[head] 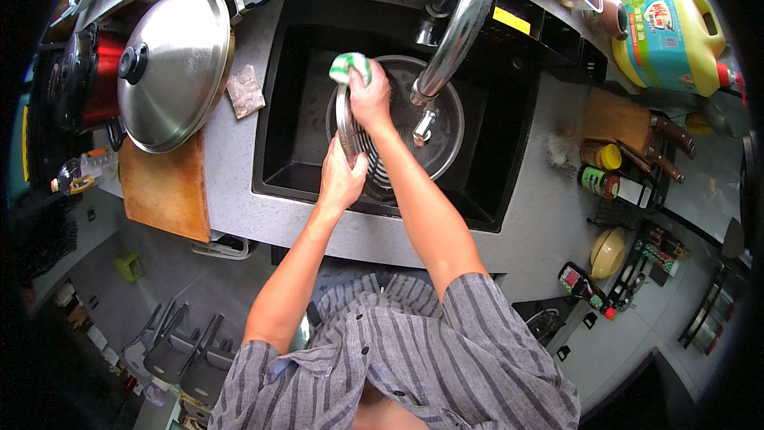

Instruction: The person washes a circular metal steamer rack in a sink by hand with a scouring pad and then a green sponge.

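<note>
Over the black sink (310,149), my left hand (341,178) grips the near side of a round metal pan or lid (376,168). This piece is tilted up on its edge, with concentric rings on the side facing right. My right hand (370,95) pinches a green-and-white scrubbing sponge or cloth (350,67) at the far end of its rim. Behind it, a wide round metal pan (456,143) lies in the sink bottom, partly hidden by my right forearm and the faucet.
A chrome faucet (471,18) arches over the sink. Left stand a large lidded pan (173,65), a folded cloth (245,92) and a wooden board (164,191). A yellow detergent jug (668,42), jars (600,182) and knives (674,134) are on the right.
</note>
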{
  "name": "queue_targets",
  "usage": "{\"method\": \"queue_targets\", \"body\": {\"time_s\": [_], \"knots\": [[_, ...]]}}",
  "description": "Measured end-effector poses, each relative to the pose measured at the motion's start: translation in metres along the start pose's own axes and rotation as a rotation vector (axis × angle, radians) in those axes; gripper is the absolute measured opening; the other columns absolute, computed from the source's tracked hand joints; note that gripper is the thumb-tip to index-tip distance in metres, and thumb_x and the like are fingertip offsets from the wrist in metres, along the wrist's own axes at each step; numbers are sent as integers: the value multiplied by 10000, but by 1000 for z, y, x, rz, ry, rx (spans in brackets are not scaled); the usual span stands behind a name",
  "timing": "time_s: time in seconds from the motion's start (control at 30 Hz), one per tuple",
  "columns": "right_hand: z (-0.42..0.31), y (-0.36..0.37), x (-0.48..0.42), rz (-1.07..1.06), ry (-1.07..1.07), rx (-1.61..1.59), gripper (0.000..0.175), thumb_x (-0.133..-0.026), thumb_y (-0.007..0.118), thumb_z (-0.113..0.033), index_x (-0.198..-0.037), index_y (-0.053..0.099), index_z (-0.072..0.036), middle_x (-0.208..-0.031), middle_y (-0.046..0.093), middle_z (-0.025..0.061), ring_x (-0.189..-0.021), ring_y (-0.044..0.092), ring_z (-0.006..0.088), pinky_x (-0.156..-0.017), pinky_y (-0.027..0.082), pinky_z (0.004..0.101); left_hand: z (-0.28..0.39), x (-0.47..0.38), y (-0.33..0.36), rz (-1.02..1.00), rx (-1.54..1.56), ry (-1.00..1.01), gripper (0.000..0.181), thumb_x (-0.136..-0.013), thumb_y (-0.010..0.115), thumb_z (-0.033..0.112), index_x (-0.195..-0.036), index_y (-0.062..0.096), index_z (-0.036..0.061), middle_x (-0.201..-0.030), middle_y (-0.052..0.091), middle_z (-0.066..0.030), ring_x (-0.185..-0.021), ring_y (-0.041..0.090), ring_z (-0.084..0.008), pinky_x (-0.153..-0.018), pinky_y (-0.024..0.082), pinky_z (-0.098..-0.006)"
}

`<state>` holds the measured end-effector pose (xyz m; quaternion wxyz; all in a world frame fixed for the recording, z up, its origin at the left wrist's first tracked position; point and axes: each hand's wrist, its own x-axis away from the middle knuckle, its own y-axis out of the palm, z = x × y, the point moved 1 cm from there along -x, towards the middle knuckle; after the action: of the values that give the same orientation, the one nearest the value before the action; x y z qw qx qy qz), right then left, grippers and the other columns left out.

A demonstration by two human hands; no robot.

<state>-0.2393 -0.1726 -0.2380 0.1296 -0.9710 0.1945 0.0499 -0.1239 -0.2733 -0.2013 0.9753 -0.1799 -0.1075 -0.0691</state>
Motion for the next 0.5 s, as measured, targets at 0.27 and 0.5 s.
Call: {"method": "queue_targets", "body": {"time_s": [0.27,0.5], "knots": [[117,-33,-11,114,39,198,424,-951,621,-318,-1169,612,46,-1180,623,315,-1099,600,469,-918,468,478,30,-1,15,-2,55,-33,384,-865,599,49,-1234,532,-37,-1139,598,-222,-1037,606,-378,-929,486,-433],[140,-93,35,-144,562,556,448,-924,665,-208,-1312,576,-2,-1276,600,247,-1185,566,417,-998,449,476,40,1,22,-36,154,-149,385,-887,561,31,-1262,510,-37,-1004,692,-194,-865,687,-346,-798,539,-417]]}}
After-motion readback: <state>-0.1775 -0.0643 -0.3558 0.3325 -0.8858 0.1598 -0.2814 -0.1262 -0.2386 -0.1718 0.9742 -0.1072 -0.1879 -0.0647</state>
